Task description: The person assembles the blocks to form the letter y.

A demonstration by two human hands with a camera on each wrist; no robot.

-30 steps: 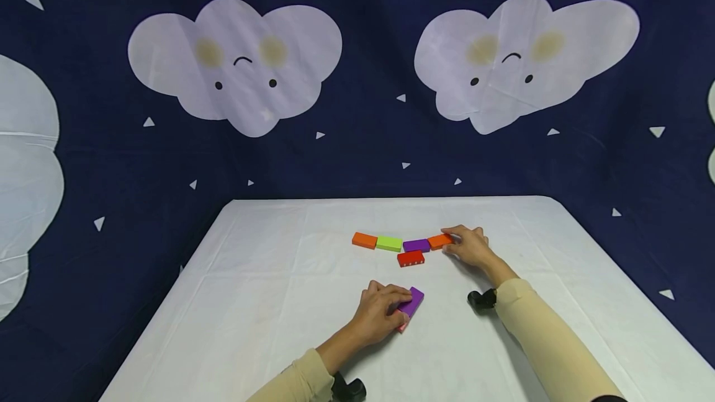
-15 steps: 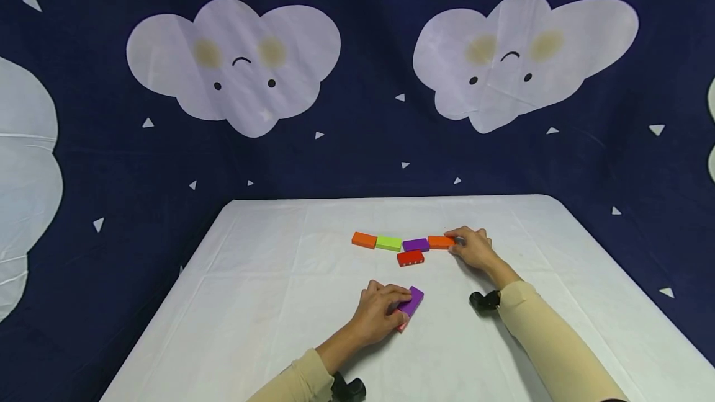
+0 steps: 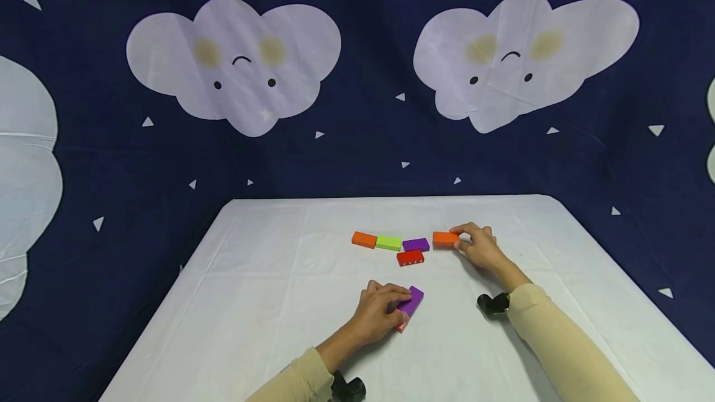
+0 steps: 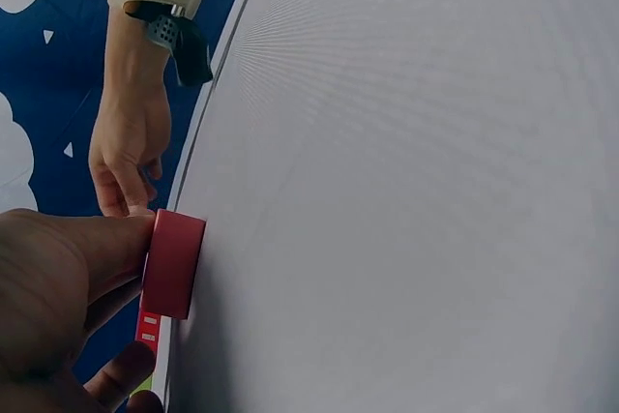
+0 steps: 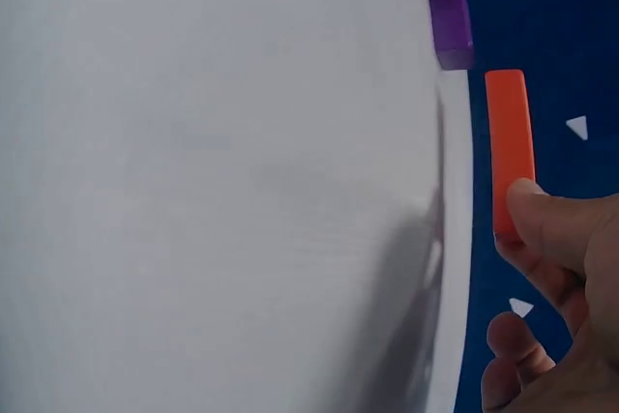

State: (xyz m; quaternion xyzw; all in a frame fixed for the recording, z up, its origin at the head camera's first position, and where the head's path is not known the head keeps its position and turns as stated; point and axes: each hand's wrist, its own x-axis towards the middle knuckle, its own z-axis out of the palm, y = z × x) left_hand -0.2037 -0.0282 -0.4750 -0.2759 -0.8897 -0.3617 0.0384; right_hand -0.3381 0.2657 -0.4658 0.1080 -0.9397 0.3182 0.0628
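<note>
My right hand (image 3: 481, 248) pinches an orange block (image 3: 445, 239) by its right end, thumb in front. In the right wrist view this orange block (image 5: 510, 132) stands apart from the purple block (image 5: 452, 28). Nearer the person, my left hand (image 3: 377, 312) grips a purple block (image 3: 413, 303) between thumb and fingers, slanting up to the right. A pinkish-red piece (image 3: 401, 326) shows at its lower end. From the left wrist, a pinkish-red face (image 4: 174, 263) shows at the fingers; the purple one is hidden there.
At the back of the white table (image 3: 251, 303), an orange block (image 3: 364, 240), a lime green block (image 3: 389, 243) and a purple block (image 3: 416, 245) form a row. A red block (image 3: 410, 258) with white marks lies just in front. A dark cloud-print cloth (image 3: 368, 160) hangs behind.
My right hand has drawn its orange block slightly right, away from the purple block in the row, and turned it straighter. A gap has opened between them. My left hand has stayed still.
</note>
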